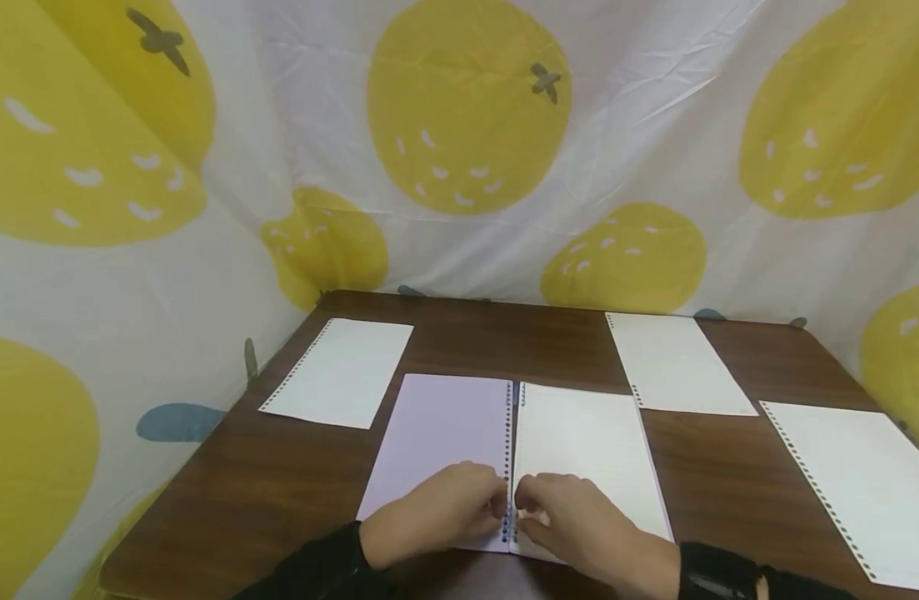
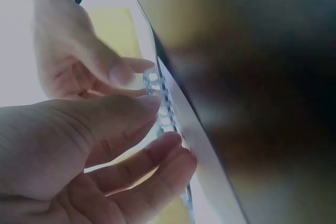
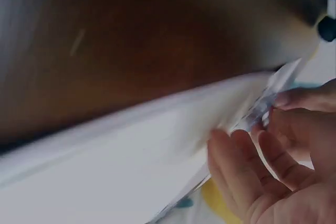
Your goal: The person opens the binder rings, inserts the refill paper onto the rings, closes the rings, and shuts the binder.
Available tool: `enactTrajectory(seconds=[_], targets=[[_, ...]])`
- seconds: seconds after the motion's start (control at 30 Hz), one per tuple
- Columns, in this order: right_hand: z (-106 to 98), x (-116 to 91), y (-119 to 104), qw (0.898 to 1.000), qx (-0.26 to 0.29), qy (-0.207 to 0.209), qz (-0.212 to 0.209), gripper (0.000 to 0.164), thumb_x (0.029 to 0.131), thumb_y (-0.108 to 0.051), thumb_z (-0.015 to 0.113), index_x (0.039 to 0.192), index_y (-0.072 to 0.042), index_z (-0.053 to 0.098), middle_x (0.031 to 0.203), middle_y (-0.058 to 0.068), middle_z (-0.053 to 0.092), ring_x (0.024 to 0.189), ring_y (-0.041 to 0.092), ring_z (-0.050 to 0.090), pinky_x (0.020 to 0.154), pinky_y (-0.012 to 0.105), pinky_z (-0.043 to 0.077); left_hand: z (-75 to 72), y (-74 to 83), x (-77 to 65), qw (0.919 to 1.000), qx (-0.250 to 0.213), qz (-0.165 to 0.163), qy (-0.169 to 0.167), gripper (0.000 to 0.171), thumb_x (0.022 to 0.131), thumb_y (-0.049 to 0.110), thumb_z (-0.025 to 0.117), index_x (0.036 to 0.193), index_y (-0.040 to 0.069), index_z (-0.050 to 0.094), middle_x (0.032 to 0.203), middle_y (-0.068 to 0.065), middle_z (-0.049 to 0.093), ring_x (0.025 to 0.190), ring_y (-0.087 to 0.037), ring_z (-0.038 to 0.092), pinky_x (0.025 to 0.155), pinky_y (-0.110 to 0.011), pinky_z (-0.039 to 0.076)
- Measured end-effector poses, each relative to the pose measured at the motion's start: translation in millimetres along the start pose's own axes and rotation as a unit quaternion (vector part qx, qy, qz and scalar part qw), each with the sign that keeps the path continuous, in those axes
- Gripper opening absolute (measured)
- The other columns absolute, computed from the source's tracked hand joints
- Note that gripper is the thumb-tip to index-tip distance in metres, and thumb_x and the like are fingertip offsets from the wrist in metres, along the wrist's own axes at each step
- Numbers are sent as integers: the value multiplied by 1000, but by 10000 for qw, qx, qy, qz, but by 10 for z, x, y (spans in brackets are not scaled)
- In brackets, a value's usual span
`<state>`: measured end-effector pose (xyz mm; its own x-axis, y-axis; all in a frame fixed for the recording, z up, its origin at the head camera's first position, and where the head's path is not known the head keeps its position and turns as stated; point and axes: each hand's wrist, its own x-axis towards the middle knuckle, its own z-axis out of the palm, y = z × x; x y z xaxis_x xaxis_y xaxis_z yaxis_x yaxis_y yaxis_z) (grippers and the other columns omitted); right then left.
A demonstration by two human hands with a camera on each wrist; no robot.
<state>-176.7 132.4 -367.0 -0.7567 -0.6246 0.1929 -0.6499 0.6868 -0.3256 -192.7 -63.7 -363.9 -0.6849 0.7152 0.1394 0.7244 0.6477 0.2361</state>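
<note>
A ring-bound loose-leaf notebook lies open on the table, its lilac side on the left and white lined sheets on the right. My left hand is at the near end of the spine, thumb and fingertips pinching the clear plastic ring binding. Facing it from the other side, my right hand grips the same stretch of binding with curled fingers. In the right wrist view the right hand's fingers overlap the page edge beside the rings. The fingers partly hide the lower rings.
One loose punched sheet lies at the back left of the brown table. Two more lie to the right, one farther back and a nearer sheet by the right edge. A lemon-patterned curtain hangs behind and at the sides.
</note>
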Motion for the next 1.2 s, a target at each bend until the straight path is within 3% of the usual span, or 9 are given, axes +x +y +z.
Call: enactTrajectory(seconds=[0.1, 0.27, 0.6, 1.2], targets=[[41, -73, -67, 9996, -214, -38, -155, 10, 85, -20, 74, 91, -20, 66, 91, -11, 64, 88, 11, 63, 72, 30, 52, 0, 25, -69, 9998, 194, 80, 49, 14, 77, 11, 78, 73, 19, 67, 74, 12, 56, 70, -1, 51, 64, -16, 43], [100, -122, -90, 9975, -626, 239, -223, 9, 84, -20, 75, 87, -21, 67, 88, -13, 62, 86, 10, 62, 67, 28, 52, 21, 72, -99, 9989, 390, 167, 193, 10, 78, 13, 78, 75, 20, 70, 84, 10, 60, 80, -4, 55, 72, -19, 45], [124, -115, -131, 9976, -619, 289, -112, 6, 83, -19, 76, 84, -21, 70, 84, -14, 62, 80, 7, 59, 61, 26, 50, 79, 169, -100, 9981, 528, 57, 323, 13, 77, 15, 78, 69, 21, 70, 72, 14, 56, 68, -1, 50, 60, -16, 40], [144, -104, -124, 9963, -685, 513, -114, 5, 81, -15, 77, 82, -19, 74, 81, -14, 64, 77, 6, 60, 58, 24, 49, 108, 184, -65, 9961, 709, 142, 501, 17, 76, 13, 78, 64, 20, 68, 65, 14, 53, 63, -1, 46, 57, -15, 37]])
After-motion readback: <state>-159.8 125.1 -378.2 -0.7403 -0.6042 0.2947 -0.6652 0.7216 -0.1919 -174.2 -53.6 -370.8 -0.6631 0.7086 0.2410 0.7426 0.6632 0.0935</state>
